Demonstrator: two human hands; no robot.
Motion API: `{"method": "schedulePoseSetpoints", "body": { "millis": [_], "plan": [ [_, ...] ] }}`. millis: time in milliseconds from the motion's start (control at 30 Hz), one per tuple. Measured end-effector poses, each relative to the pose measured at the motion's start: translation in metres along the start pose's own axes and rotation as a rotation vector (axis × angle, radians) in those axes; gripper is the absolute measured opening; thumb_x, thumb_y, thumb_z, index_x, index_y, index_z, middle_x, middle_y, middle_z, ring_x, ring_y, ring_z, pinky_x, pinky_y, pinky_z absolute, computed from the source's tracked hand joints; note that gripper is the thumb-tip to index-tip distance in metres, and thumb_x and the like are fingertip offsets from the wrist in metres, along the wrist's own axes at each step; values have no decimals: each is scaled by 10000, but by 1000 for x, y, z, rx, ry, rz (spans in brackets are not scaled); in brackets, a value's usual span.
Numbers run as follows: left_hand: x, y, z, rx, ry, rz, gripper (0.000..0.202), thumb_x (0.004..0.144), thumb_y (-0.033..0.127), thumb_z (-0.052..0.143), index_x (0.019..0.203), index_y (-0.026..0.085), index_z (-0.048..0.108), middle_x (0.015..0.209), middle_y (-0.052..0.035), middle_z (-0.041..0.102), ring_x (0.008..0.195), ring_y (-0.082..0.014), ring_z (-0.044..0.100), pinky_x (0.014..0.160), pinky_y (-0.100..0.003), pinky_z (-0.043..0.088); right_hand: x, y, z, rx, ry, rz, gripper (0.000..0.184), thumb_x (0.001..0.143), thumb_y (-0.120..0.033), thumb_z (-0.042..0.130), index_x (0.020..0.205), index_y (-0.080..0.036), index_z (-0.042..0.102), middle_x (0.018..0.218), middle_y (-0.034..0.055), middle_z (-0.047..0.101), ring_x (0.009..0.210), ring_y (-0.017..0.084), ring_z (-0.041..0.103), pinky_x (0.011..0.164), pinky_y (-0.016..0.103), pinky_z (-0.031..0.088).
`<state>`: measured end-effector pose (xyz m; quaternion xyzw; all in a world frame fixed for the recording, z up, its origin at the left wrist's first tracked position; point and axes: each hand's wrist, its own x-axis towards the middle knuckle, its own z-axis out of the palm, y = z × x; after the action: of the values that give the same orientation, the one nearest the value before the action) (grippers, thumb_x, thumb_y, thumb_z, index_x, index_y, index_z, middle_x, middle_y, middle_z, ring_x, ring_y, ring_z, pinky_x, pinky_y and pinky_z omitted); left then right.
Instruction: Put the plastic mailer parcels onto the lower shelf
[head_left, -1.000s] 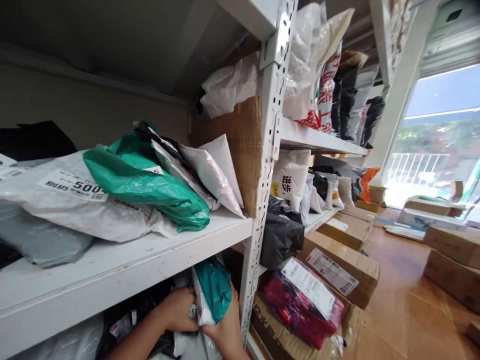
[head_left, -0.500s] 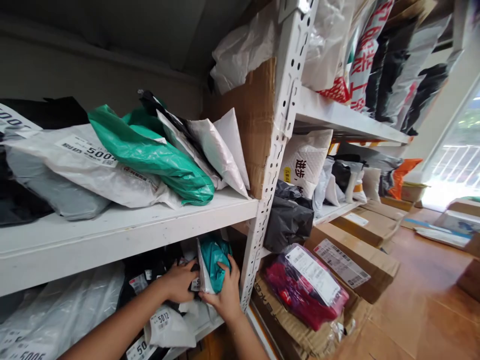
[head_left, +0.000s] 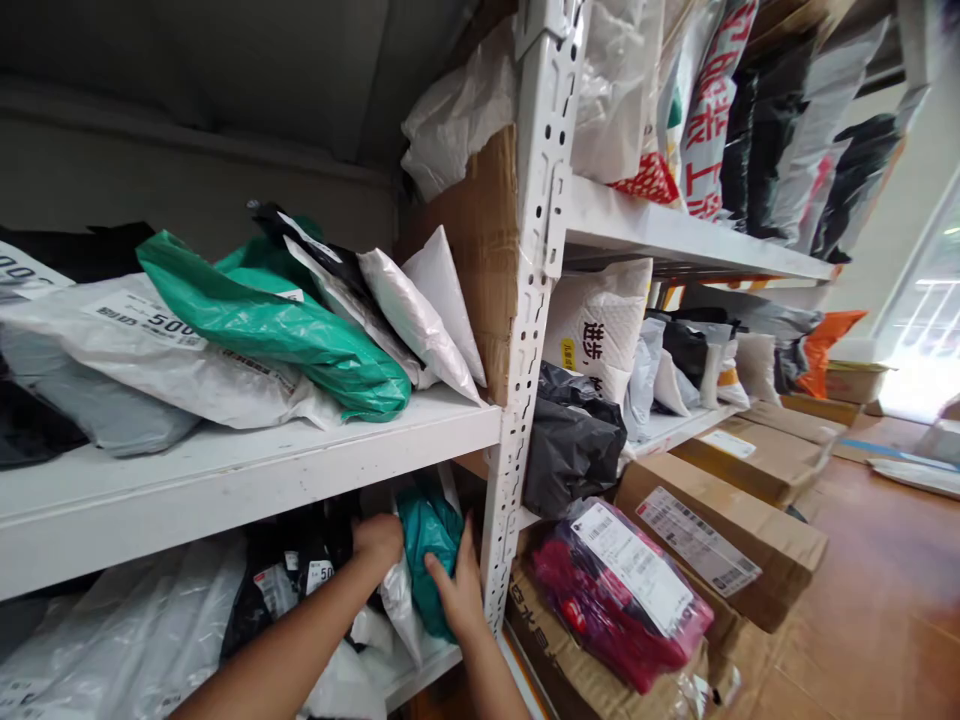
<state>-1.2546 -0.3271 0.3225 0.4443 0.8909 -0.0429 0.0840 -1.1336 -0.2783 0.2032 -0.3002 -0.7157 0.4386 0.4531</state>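
On the lower shelf, a teal plastic mailing bag (head_left: 429, 545) stands close to the rack's upright. My right hand (head_left: 459, 588) grips its right side, thumb on the front and fingers along the far edge. My left hand (head_left: 377, 538) reaches in among the parcels just left of the teal bag; its fingers are hidden. A white mailing bag (head_left: 400, 605) leans against the teal one, below my left hand. Black parcels with number labels (head_left: 320, 573) sit behind my left forearm.
Above my hands runs the upper shelf edge (head_left: 247, 470), carrying a green bag (head_left: 277, 325) and several white parcels. The perforated white upright (head_left: 519, 380) stands right of my right hand. Further right, a pink-wrapped parcel (head_left: 600, 600) lies on cardboard boxes (head_left: 720, 520).
My left hand has pushed deeper between the parcels, its fingers now out of sight. My right hand has shifted down the teal bag's right side. The white bag beside it sits lower.
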Motion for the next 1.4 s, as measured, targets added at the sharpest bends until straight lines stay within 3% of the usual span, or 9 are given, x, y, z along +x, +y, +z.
{"method": "schedulePoseSetpoints", "body": {
  "millis": [200, 333, 500, 667, 900, 1000, 1067, 1267, 1400],
  "plan": [
    [-86, -27, -10, -28, 172, 145, 610, 954, 499, 231, 1236, 116, 613, 1335, -170, 574, 1351, -317, 399, 1173, -581, 119, 4, 6, -7, 176, -44, 135, 703, 764, -622, 526, 1316, -205, 402, 1396, 139, 461, 1313, 290, 417, 1152, 493, 266],
    [-153, -67, 67, -35, 333, 74, 608, 846, 596, 426, 1408, 364, 409, 1562, -45, 210, 1438, -378, 157, 1122, -684, 159, 3, 17, -4, 180, -9, 173, 738, 698, -615, 578, 1284, -200, 411, 1356, 156, 498, 1279, 310, 458, 1141, 511, 282],
    [-159, -111, 142, 33, 465, -37, 503, 880, 423, 425, 1384, 435, 415, 1510, -38, 335, 1396, -391, 275, 1085, -720, 222, 5, 21, -4, 166, -10, 164, 709, 670, -598, 567, 1225, -179, 434, 1286, 178, 540, 1188, 322, 536, 1091, 515, 360],
    [-153, -114, 94, -64, 328, -57, 497, 916, 312, 328, 1396, 311, 457, 1505, -28, 386, 1422, -279, 280, 1184, -557, 186, 5, 19, -4, 124, -6, 154, 704, 674, -620, 567, 1219, -196, 434, 1243, 149, 571, 1145, 306, 568, 1054, 493, 410],
    [-132, -71, 31, -47, 443, -38, 732, 754, 167, 560, 1451, 269, 360, 1598, -83, 138, 1457, -387, 25, 1156, -656, 66, -22, -21, -8, -25, 109, 90, 836, 773, -651, 494, 1342, -57, 343, 1384, 285, 416, 1327, 423, 374, 1092, 615, 303],
    [-93, -56, 23, 47, 326, -3, 664, 834, 66, 417, 1446, 315, 360, 1583, -58, 210, 1438, -418, 126, 1114, -713, 113, -66, -37, 16, -69, 296, -350, 361, 854, -327, 536, 1187, -197, 491, 1224, 181, 542, 1198, 363, 508, 980, 556, 433],
    [-71, -51, 21, 70, 229, -65, 569, 882, 72, 325, 1410, 249, 439, 1517, -131, 358, 1372, -441, 302, 1063, -714, 239, -97, -36, 44, -89, 194, -517, 217, 832, -187, 509, 1038, -252, 530, 1020, 105, 591, 987, 298, 606, 844, 463, 511],
    [-59, -58, 30, 65, 252, -55, 470, 852, 18, 283, 1192, -3, 608, 1141, -250, 643, 1130, -369, 550, 1019, -607, 358, -145, 12, 119, -307, -93, -394, 884, 680, -439, 696, 1403, -149, 279, 1262, 239, 490, 1132, 465, 512, 854, 600, 509],
    [-60, -71, 34, 51, 244, 53, 407, 853, 38, 342, 1092, 80, 669, 1107, -206, 665, 1111, -330, 559, 997, -537, 403, -149, 28, 136, -355, -71, -401, 812, 748, -293, 636, 1431, -148, 222, 1244, 242, 494, 1127, 452, 510, 894, 605, 471]
  ]
}}
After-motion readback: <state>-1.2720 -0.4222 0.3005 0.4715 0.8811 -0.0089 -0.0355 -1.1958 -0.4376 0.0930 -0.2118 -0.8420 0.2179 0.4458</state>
